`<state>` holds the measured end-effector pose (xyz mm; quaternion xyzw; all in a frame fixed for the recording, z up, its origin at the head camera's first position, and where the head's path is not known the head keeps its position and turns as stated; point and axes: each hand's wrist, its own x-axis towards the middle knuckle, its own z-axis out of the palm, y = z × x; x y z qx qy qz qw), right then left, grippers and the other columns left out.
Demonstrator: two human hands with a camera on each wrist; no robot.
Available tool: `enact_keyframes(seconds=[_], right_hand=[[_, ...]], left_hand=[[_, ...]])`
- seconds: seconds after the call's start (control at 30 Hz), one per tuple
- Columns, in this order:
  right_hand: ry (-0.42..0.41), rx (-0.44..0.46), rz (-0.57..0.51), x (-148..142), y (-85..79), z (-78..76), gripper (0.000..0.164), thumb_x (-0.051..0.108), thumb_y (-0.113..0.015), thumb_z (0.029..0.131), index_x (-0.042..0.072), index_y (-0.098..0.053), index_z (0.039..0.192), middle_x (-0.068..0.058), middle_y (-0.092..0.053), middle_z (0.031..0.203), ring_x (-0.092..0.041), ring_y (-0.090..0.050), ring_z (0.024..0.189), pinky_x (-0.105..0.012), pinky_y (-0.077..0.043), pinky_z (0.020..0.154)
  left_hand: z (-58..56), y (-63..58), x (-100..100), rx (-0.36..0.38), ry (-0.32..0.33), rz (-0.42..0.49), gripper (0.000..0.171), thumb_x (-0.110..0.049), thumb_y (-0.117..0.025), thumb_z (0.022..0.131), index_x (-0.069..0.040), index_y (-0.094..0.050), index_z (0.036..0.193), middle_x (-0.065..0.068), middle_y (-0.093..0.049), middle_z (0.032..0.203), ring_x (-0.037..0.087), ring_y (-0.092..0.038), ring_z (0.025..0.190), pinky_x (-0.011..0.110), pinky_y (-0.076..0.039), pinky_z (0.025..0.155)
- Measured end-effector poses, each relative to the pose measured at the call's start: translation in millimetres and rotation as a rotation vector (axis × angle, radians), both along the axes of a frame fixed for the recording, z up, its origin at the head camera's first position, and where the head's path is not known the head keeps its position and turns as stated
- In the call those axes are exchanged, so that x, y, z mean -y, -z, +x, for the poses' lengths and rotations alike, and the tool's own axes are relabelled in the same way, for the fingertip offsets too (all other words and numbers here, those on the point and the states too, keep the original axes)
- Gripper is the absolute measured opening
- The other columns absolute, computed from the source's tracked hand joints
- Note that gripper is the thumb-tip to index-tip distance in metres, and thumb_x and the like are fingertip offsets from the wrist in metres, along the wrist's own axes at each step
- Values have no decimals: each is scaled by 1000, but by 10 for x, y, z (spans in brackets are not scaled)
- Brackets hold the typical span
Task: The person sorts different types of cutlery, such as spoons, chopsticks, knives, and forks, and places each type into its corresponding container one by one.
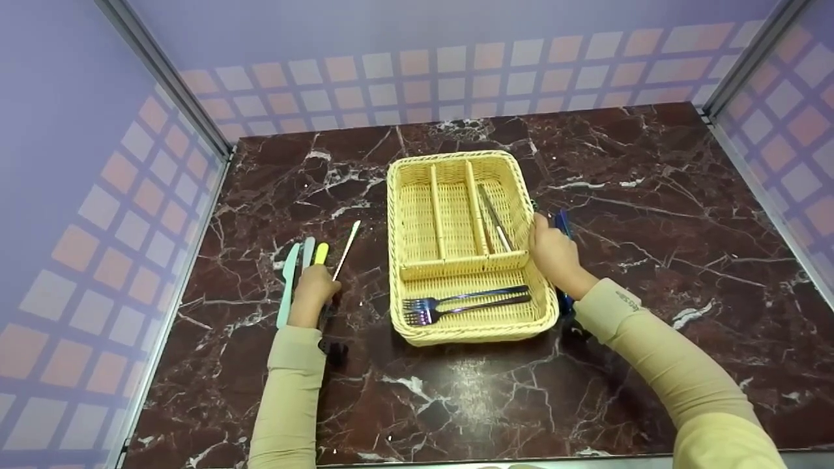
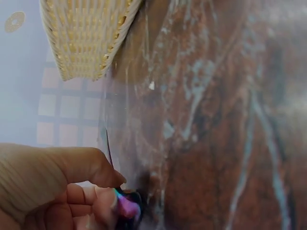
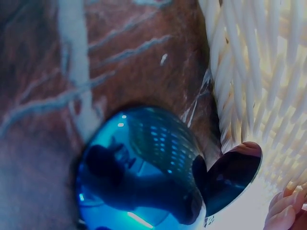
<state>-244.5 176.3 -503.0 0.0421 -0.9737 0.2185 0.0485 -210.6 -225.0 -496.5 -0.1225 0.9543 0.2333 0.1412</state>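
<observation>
My left hand [image 1: 314,286] is at the left of the table, pinching a slim shiny piece of cutlery [image 1: 346,249] between thumb and fingers. Its iridescent end [image 2: 127,207] shows beside the fingertips in the left wrist view; its kind is unclear. Close by lie a mint-green knife [image 1: 287,286], a grey-blue handle [image 1: 309,247] and a yellow handle [image 1: 322,253]. My right hand [image 1: 554,251] grips the right side of the wicker basket [image 1: 474,336], fingertips [image 3: 280,215] against its wall. Under that wrist lie shiny spoons, one with a blue bowl [image 3: 139,167], another with a dark bowl [image 3: 235,177].
Two iridescent forks [image 1: 456,306] lie in the basket's front compartment. A slim metal utensil [image 1: 496,218] leans in the right back compartment. Tiled-pattern panels [image 1: 417,71] border the dark marbled table [image 1: 684,260] at the back and both sides.
</observation>
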Motion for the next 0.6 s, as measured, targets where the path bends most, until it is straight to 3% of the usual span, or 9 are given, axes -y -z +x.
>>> enact_keyframes(seconds=[0.07, 0.13, 0.27, 0.37, 0.5, 0.6], right_hand=[[-1, 4, 1, -2, 0, -2, 42, 22, -30, 100, -4, -39, 130, -30, -62, 80, -44, -60, 67, -56, -44, 57], [-1, 7, 3, -3, 3, -5, 42, 23, -30, 100, -4, -39, 130, -30, -62, 79, -44, -60, 66, -56, -44, 57], [3, 15, 2, 0, 2, -6, 42, 23, -29, 100, -4, -39, 131, -30, -62, 80, -44, -61, 67, -56, -45, 57], [9, 16, 0, 4, 1, -4, 42, 23, -29, 100, -3, -40, 131, -30, -62, 80, -44, -60, 68, -56, -44, 57], [16, 1, 0, 8, 3, -3, 41, 23, -30, 100, -3, -41, 129, -31, -61, 80, -45, -60, 67, -57, -44, 57], [17, -20, -4, 8, 10, 0, 39, 22, -30, 100, -3, -42, 127, -31, -61, 79, -46, -60, 67, -57, -44, 56]], left_hand=[[-3, -27, -8, -36, 9, 24, 29, -3, -53, 81, -8, -48, 53, 0, -45, 44, 11, -44, 39, 23, -33, 40], [-2, -65, -25, -122, 22, 46, 30, 0, -51, 81, -9, -44, 53, -1, -44, 46, 11, -43, 40, 23, -31, 42], [28, -213, -148, -427, 54, 60, 13, 0, -51, 82, -1, -52, 70, 7, -52, 61, 19, -47, 54, 31, -39, 51], [55, -386, -305, -651, 129, 66, 6, -2, -56, 85, 3, -59, 86, 13, -60, 75, 24, -55, 65, 37, -45, 60], [85, -643, -564, -787, 328, 89, 6, -3, -60, 84, 2, -62, 87, 14, -63, 80, 25, -59, 70, 36, -48, 64], [108, -791, -782, -744, 538, 127, 7, -2, -59, 84, 1, -63, 89, 11, -64, 82, 22, -60, 71, 31, -50, 64]])
